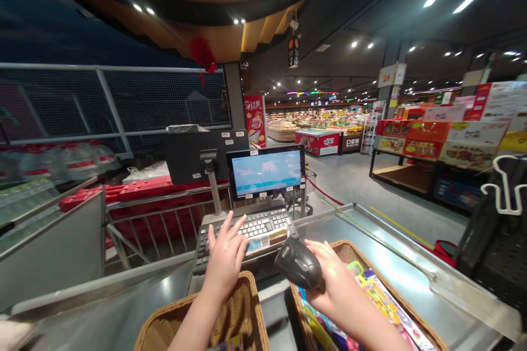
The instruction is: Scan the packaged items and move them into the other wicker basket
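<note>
My left hand [224,258] rests its spread fingers on the edge of a grey point-of-sale keyboard [251,230] and holds nothing. My right hand [331,277] grips a black handheld barcode scanner [298,264], its head pointing to the left. Below that hand, a wicker basket [349,255] is filled with colourful packaged goods [381,301]. A second wicker basket [242,307] sits under my left forearm, and its contents are mostly hidden. A checkout monitor [265,171] stands behind the keyboard, showing a blue screen.
A steel checkout counter [395,258] runs around the baskets, with a metal railing [156,214] and red crates beyond it to the left. Netting [164,98] rises behind them. Black racks [494,236] stand at right, and a shop floor with stacked boxes [440,137] lies ahead.
</note>
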Motion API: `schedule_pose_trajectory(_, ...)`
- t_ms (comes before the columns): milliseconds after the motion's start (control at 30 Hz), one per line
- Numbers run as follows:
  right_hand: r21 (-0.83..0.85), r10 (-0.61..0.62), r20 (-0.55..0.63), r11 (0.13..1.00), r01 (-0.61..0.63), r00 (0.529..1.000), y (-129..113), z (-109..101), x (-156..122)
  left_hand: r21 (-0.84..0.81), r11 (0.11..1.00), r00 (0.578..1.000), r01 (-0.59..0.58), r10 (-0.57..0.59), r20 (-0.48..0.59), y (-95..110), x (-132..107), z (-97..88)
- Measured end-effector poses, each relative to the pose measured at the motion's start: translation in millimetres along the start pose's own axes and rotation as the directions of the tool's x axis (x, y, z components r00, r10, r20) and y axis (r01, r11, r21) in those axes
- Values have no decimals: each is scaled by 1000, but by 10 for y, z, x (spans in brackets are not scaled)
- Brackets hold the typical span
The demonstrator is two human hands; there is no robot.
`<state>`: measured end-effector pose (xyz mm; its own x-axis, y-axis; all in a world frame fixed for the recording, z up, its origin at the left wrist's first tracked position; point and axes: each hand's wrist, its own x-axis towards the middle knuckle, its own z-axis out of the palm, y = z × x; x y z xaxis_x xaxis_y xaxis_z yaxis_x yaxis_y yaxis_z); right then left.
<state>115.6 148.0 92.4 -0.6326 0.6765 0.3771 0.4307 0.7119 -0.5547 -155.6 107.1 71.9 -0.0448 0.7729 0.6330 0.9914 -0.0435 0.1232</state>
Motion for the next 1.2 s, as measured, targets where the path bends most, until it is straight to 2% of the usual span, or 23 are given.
schedule_pose_trajectory(400,13,-59,50,998,59,997,-176,293,6,14,994,993,112,-112,45,-331,-448,-161)
schedule_pose_trajectory(600,30,-112,75,993,110,991,-329,423,2,31,988,986,154,-156,54,-505,-726,-218)
schedule_pose_trajectory(767,25,-96,125,995,94,987,-391,532,-20,39,981,976,190,-193,98,-594,-1004,-231)
schedule_pose_trajectory(967,53,-108,163,994,101,981,-488,647,-47,52,966,950,253,-258,178,-699,-1400,-151)
schedule_pose_trajectory(1200,99,-106,180,991,89,978,-563,802,-57,84,958,907,275,-288,308,-820,-1862,103)
